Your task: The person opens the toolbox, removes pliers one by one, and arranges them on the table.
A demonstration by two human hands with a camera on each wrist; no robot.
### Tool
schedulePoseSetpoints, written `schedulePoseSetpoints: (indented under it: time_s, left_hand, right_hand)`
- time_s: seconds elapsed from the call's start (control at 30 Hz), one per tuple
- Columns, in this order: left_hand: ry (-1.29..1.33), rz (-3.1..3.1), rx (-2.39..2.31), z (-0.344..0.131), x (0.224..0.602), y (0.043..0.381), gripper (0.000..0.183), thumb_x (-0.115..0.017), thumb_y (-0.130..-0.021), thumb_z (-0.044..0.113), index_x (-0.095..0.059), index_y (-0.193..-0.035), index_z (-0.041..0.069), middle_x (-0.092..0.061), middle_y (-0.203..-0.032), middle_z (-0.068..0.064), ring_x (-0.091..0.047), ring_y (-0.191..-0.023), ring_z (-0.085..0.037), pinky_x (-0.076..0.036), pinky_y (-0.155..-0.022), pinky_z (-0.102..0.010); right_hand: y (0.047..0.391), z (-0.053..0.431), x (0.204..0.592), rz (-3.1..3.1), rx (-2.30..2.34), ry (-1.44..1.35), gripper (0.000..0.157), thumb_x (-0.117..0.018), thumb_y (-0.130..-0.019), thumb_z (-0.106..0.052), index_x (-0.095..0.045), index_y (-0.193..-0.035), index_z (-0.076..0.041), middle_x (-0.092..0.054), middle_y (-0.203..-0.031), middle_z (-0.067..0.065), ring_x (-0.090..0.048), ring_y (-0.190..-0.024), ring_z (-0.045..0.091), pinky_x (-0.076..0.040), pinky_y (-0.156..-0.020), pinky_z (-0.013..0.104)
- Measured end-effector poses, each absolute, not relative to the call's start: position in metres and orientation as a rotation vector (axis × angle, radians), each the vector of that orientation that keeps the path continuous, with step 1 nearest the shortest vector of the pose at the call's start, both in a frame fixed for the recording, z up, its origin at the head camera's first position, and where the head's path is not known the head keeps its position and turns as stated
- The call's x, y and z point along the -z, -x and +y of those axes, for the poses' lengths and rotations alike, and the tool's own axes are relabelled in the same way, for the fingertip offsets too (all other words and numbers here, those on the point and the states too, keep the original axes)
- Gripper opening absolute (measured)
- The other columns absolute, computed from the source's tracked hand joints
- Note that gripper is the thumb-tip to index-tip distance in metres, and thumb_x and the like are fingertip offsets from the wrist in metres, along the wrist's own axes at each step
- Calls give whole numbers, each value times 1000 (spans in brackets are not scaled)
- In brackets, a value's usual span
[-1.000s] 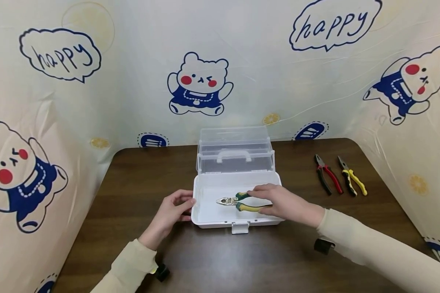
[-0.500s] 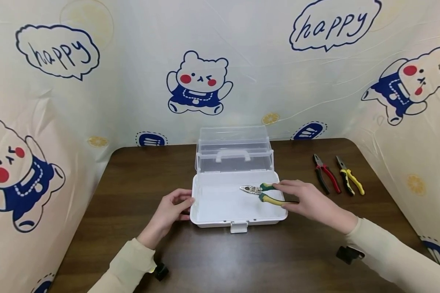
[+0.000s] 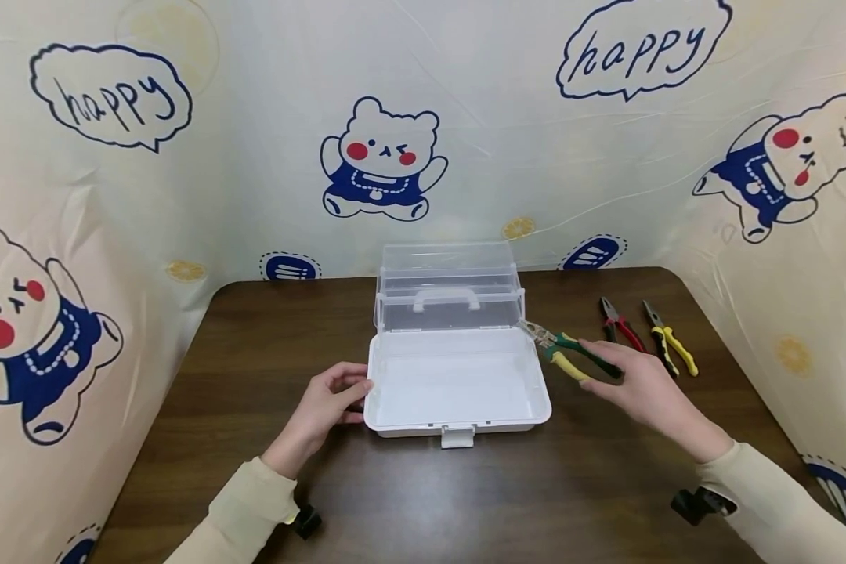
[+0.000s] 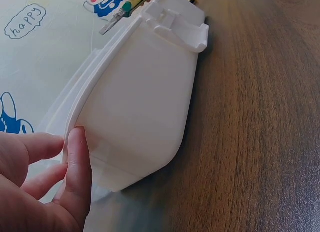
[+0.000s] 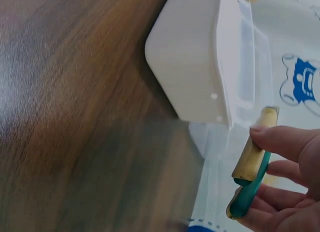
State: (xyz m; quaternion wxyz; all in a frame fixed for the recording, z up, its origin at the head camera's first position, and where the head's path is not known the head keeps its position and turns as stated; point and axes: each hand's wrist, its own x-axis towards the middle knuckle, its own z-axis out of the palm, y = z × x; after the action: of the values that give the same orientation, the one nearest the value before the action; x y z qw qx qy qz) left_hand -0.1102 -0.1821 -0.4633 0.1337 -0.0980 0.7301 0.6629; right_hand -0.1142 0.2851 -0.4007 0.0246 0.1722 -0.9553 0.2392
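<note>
Combination pliers [image 3: 567,352] with green and yellow handles hang just past the right edge of a white plastic toolbox [image 3: 458,423], held by the handles in my right hand [image 3: 641,388]. Their metal jaws point to the upper left in the head view. The right wrist view shows the thumb on the yellow handle [image 5: 252,157] and fingers around the green one. My left hand [image 3: 327,403] pinches the left rim of the toolbox between thumb and fingers. The toolbox stands with its clear lid [image 3: 451,286] raised, and its white inner floor is bare.
Red-and-black pliers [image 3: 622,325] and yellow-and-black long-nose pliers [image 3: 670,337] lie at the right back of the brown wooden table [image 3: 289,329]. A latch [image 3: 458,436] sticks out at the toolbox front. A printed cloth [image 3: 254,157] surrounds the table's back and sides.
My right hand has carried the green-and-yellow pliers from over the toolbox rightward past its edge, and the jaws now tilt up-left. The left hand keeps its hold on the rim.
</note>
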Motion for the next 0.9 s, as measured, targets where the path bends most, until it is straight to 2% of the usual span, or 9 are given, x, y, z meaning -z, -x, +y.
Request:
schedulePoseSetpoints:
  time_s: [0.1,0.2,0.3,0.37,0.5,0.6,0.7,0.8,0.9]
  left_hand:
    - [287,2118,-1924,-182,463,110,35,-73,-97,9,-64,-130,-1,-66,-105,-9,-66,-77,-19,-62,-64,-32]
    - [284,2119,-1920,-181,462,110,35,-73,-98,9,-64,-130,-1,-66,-105,-9,-66,-77,-19,-62,-64,-33]
    - [282,2123,-1916,-181,462,110,35,-73,-98,9,-64,-130,-1,-66,-105,-10,-66,-78,-19,-62,-65,-33]
    - [285,2127,-1915,-181,462,110,35,-73,-98,9,-64,-130,-1,-66,-105,-10,-66,-78,-20,-62,-65,-33]
    - [281,2134,-1908,-182,462,109,35,-73,-98,10,-64,-130,-1,-66,-106,-10,-66,-78,-20,-62,-65,-33]
    - [275,2130,-1904,-181,462,108,37,-74,-98,12,-64,-130,-1,-66,-106,-10,-66,-78,-20,-62,-65,-33]
    - [277,2128,-1904,-180,462,107,37,-74,-98,12,-64,-131,-1,-66,-106,-10,-66,-78,-20,-62,-65,-33]
    - [279,2134,-1912,-180,462,107,36,-74,-98,11,-64,-130,-1,-66,-106,-10,-66,-79,-20,-62,-65,-34]
    - [277,2138,-1911,-180,461,107,37,-74,-98,11,-64,-131,-1,-66,-106,-11,-66,-78,-20,-62,-65,-34]
  right_hand:
    - [117,291,403,-2976,-771,-423,62,-84,-90,-23,-61,-142,1,-68,-130,26,-69,-100,38,-58,-77,50]
    - [121,296,409,-3021,-793,-308,64,-83,-91,-27,-59,-144,1,-74,-100,21,-61,-69,25,-47,-57,36]
    - [129,301,418,-3060,-812,-215,66,-81,-92,-27,-57,-145,3,-63,-69,8,-46,-56,19,-37,-52,32]
    - [135,302,425,-3078,-834,-168,66,-80,-93,-28,-56,-145,5,-58,-64,6,-45,-55,20,-37,-53,33]
    - [148,300,440,-3102,-859,-74,67,-78,-94,-28,-54,-144,9,-72,-96,23,-56,-73,26,-43,-59,33]
    - [158,296,449,-3122,-878,10,66,-76,-95,-28,-53,-144,11,-67,-121,33,-61,-81,30,-53,-64,36]
    - [167,291,457,-3115,-876,59,63,-75,-96,-26,-54,-141,13,-64,-127,36,-66,-90,39,-59,-78,50]
    - [176,286,465,-3101,-849,90,62,-75,-96,-23,-54,-140,15,-61,-132,37,-64,-107,49,-54,-91,62]
    - [182,281,474,-3099,-825,131,61,-73,-96,-21,-54,-140,16,-58,-134,38,-59,-117,55,-49,-97,67]
